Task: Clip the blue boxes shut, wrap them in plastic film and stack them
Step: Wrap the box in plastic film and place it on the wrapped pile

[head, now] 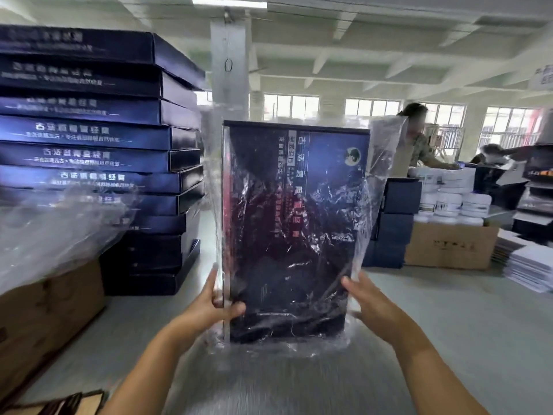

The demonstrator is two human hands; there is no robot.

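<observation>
The dark blue box stands upright dead ahead of me, printed face toward me, sheathed in loose, crinkled plastic film that rises past its top edge. At ten o'clock, the stack of blue boxes lies flat.

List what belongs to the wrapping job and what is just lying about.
Job: blue box, plastic film around it, left hand gripping it, right hand against its side, stack of blue boxes.
Lying about: white jars, cardboard carton, paper stacks.

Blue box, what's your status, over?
Left hand grips box edge. Right hand flat against film. Box upright, film loose around it. Nothing blocking.
</observation>
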